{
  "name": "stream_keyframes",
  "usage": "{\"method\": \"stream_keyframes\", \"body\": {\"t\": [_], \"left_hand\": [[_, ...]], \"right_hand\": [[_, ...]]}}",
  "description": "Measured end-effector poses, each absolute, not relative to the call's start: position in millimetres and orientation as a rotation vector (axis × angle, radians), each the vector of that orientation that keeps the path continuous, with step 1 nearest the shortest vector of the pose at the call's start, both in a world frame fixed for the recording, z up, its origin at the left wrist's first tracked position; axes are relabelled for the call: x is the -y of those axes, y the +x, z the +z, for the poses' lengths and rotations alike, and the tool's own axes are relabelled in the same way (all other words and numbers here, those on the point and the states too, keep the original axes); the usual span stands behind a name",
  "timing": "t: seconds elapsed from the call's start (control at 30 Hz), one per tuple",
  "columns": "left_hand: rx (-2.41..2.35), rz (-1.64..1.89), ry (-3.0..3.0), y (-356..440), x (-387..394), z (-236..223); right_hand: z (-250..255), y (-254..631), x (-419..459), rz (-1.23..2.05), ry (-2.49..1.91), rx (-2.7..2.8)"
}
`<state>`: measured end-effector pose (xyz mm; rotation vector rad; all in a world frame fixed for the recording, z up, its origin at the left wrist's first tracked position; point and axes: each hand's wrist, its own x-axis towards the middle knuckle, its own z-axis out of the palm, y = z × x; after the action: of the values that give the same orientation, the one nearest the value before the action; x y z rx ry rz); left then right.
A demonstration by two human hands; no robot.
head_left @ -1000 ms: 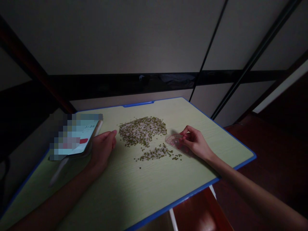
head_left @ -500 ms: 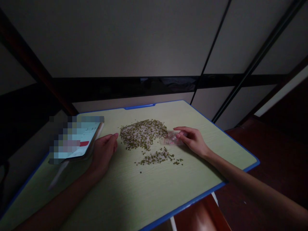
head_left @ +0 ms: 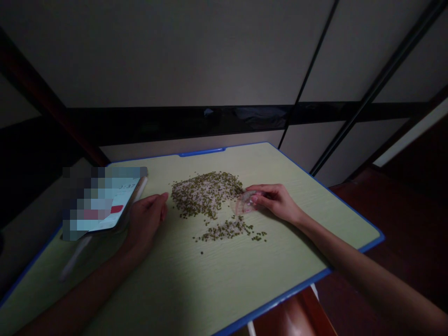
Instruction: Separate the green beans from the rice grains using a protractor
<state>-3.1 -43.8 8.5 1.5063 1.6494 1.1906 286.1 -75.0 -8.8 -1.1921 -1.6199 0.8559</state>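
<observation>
At the left end of the pale green, blue-rimmed table [head_left: 245,275], a phone-like device [head_left: 121,197] with a lit screen, partly pixelated; a pale strip [head_left: 74,261] runs out from its near edge, blurred. Just right of the device, the left hand [head_left: 146,221]: fingers curled in, thumb pressed along them. Whether anything sits inside, cannot tell.

Mid-table, right of that hand and apart from it, a broad heap [head_left: 206,192] of small green beans mixed with whitish grains, scattered at its edges. Nearer the viewer, a single dark bean [head_left: 202,253] alone, then a smaller patch [head_left: 227,229] of the same mix, strays trailing rightward.

At the heap's right margin, a clear plastic piece [head_left: 244,205], protractor-like, curved edge, reddish markings. Contact with the beans unclear. The right hand [head_left: 278,201] pinches its right end between thumb and fingers, low over the tabletop. Farther right, dark red floor [head_left: 367,186].
</observation>
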Motion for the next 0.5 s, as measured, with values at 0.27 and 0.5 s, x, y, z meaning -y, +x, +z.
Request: {"method": "stream_keyframes", "body": {"t": [0.27, 0.5], "left_hand": [[-1.642, 1.187, 1.480, -0.8, 45.4, 11.4], [-1.625, 1.188, 1.516, -3.1, 45.5, 9.2]], "right_hand": [[-10.4, 294.4, 81.4, 0.868, -1.212, 1.594], [-9.9, 299.3, 89.0, 0.785, -1.281, 1.461]]}}
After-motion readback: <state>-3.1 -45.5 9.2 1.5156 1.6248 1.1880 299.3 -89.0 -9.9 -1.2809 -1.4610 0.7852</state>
